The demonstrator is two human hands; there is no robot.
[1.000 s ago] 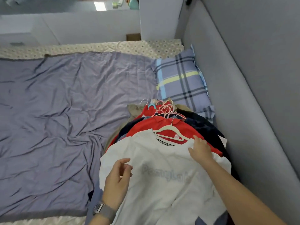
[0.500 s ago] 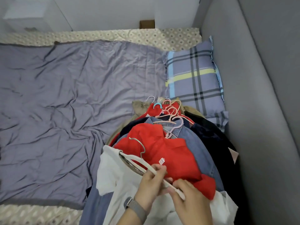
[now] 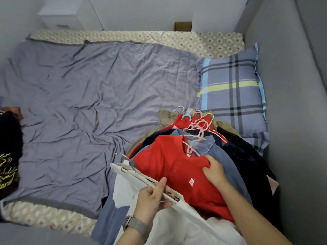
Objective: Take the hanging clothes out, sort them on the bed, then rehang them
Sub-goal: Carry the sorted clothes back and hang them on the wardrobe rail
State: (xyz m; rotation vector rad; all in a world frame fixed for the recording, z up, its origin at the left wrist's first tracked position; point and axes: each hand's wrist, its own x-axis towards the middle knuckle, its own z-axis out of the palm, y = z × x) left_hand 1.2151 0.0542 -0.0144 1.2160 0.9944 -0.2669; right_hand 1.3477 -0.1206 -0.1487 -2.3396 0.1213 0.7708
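A pile of clothes on hangers lies on the bed at the lower right. On top is a red polo shirt [image 3: 177, 167] over a blue denim shirt [image 3: 208, 147] and dark garments [image 3: 247, 156]. Pink hanger hooks [image 3: 200, 124] stick out at the pile's far end. My left hand [image 3: 154, 198] grips the neck of a white T-shirt [image 3: 180, 225] together with its white hanger [image 3: 123, 168], lifted off the pile toward me. My right hand [image 3: 214, 172] grips the red polo shirt's shoulder.
The purple-grey blanket [image 3: 88, 103] covers most of the bed. A plaid pillow [image 3: 231, 91] lies against the grey padded headboard [image 3: 292, 121] on the right. A black garment with yellow print [image 3: 8, 156] sits at the left edge. A white cabinet [image 3: 67, 13] stands beyond the bed.
Both hands had pinched the white shirt's collar and hanger. Now the right hand has let go and moved onto the red polo, while the left keeps the white shirt, pulled further left.
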